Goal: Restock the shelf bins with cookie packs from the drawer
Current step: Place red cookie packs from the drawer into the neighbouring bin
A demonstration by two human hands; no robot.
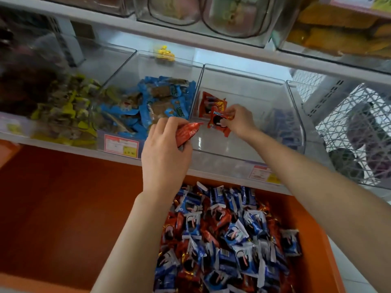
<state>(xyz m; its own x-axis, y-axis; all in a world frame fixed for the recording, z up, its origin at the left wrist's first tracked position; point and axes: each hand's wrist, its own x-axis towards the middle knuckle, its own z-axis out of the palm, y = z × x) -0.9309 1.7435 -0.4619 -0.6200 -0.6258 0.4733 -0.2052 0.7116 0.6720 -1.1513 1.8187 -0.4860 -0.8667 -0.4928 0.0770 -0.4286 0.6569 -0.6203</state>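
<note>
Currently, left hand (165, 153) curls round a red cookie pack (187, 133) at the 8 o'clock rim of the clear bin (243, 144). Inside it, right hand (240, 120) pinches a second red pack (218, 121); stocked orange drawer (315, 250) at 6 o'clock.

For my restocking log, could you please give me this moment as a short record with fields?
left grip: holds a red pack by the front left corner of the bin
right grip: holds a second red pack inside the bin
bin: clear, mostly bare; a few stocked packs, red, at its back left
drawer: open below the shelf, with a heap of red and blue packs
left bin: blue packs
</note>
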